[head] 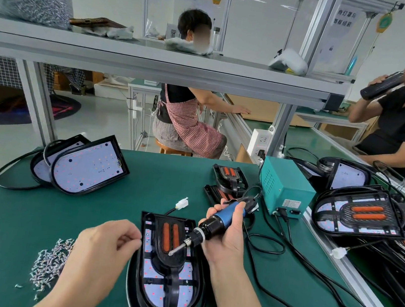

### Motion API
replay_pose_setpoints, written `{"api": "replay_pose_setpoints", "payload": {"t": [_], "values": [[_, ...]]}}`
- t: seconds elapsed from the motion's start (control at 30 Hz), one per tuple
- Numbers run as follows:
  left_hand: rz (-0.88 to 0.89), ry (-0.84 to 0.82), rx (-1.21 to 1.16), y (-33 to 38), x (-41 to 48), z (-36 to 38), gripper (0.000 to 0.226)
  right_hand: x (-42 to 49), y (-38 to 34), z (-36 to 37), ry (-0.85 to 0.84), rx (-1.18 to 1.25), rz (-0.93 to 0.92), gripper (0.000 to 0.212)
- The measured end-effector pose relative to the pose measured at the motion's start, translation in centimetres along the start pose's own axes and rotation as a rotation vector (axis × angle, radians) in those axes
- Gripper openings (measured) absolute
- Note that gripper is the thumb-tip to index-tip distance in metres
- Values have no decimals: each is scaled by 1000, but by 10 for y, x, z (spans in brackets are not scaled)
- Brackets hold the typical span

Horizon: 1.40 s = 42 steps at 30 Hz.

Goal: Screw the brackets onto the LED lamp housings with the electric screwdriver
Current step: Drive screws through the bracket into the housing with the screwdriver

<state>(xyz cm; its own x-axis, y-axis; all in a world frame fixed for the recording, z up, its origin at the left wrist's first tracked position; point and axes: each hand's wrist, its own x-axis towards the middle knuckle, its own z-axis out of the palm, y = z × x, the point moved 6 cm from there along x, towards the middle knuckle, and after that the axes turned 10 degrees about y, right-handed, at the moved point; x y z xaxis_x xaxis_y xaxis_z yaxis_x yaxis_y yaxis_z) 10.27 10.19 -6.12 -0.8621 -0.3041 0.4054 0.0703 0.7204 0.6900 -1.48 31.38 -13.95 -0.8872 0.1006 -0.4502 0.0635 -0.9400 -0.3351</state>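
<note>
Green mat (18,218): matte bench cover under both hands.
Right hand (228,240): wrapped round electric screwdriver (222,220); blue barrel, black nose, steel bit angled down at bracket.
Left hand (101,251): fingers curled, thumb and forefinger tips pinched at housing's left edge; cannot tell if a screw sits between them.
Lamp housing (163,296): black D-shaped shell, white LED board, flat between the hands.
Bracket (168,260): black plastic, two orange oblong pads, on housing.
Screws (50,264): loose silvery heap just left of left hand.

Worn on the person's head, the wide-angle camera is facing forward and down onto the green table (30,220), hovering close over the left hand (102,246) at 7 o'clock and the right hand (226,234) at 5 o'clock, and reaching the shelf (157,58) at 12 o'clock.
</note>
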Motion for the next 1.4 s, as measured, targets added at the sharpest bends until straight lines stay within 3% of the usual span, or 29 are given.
{"api": "replay_pose_setpoints", "payload": {"t": [0.33, 0.53, 0.8, 1.1, 1.4], "values": [[246, -44, 59, 43, -18, 11, 17, -1, 5, 4, -13, 73, 72, 42], [166, -117, 9, 49, -26, 30, 12, 2, 2, 6, -56, 59, 40, 40], [-45, -86, -87, 38, -25, 33, 27, 3, 5, 4, -66, 32, 32, 39], [-83, -22, -91, 35, -22, 31, 31, 4, 7, 3, -70, 55, 47, 42], [18, -134, -12, 40, -20, 31, 27, 3, 5, 4, -75, 65, 37, 45]]}}
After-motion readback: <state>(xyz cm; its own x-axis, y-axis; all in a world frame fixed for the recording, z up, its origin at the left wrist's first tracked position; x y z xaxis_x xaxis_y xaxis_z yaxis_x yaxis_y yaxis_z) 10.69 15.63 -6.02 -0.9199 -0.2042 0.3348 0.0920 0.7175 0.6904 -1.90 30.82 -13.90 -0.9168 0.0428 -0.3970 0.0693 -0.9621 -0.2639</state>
